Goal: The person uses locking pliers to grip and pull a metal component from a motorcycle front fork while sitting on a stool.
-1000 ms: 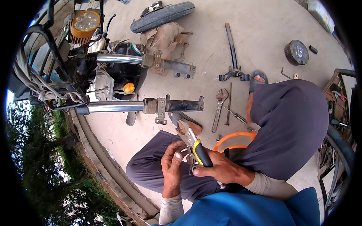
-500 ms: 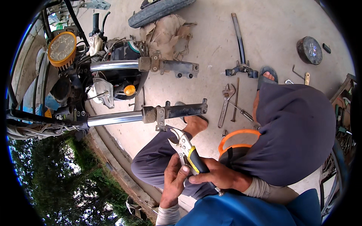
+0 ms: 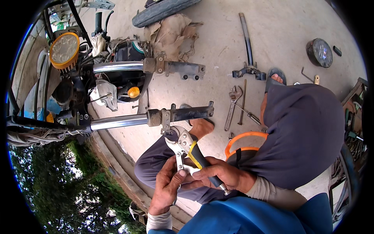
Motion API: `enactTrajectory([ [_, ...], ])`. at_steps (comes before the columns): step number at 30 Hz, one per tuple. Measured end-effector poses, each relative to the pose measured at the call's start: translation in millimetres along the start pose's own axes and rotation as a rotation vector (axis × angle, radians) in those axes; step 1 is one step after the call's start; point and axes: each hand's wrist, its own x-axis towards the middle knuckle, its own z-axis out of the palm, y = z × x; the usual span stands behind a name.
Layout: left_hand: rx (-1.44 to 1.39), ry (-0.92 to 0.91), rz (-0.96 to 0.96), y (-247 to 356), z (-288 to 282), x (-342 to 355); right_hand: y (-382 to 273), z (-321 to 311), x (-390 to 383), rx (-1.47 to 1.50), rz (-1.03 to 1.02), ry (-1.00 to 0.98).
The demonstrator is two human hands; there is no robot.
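Note:
Locking pliers (image 3: 199,156) with a black-and-yellow handle are held in front of me, their metal jaws spread toward the upper left. My right hand (image 3: 224,173) is wrapped round the black handle. My left hand (image 3: 167,185) grips the lower metal lever, thumb on top. The jaws sit close below the bracket of the lower fork leg (image 3: 179,115); whether they touch it I cannot tell. That leg has a chrome tube and a dirty black end. A second fork leg (image 3: 173,69) runs parallel above it.
A steering stem (image 3: 248,46), an adjustable wrench (image 3: 233,107), a long bolt (image 3: 243,103) and a screwdriver (image 3: 253,117) lie on the concrete. An orange ring-shaped thing (image 3: 243,136) is beside my knee. A round black tin (image 3: 319,52) stands far right; a tyre (image 3: 165,12) lies at the top.
The pliers' jaws have opened wider, and the lower lever has swung away from the handle. My left hand has moved left and down with the lever.

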Motion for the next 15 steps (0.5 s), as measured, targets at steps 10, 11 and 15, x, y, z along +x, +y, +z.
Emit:
enactTrajectory([
  [10,-0.134,0.04,0.016,-2,-9,1,4,6,13,0.183,0.018,-0.1],
  [11,-0.144,0.041,0.018,-3,-10,1,5,7,15,0.183,0.013,-0.096],
  [15,-0.194,0.043,0.011,-1,-14,3,10,11,24,0.192,-0.006,-0.086],
])
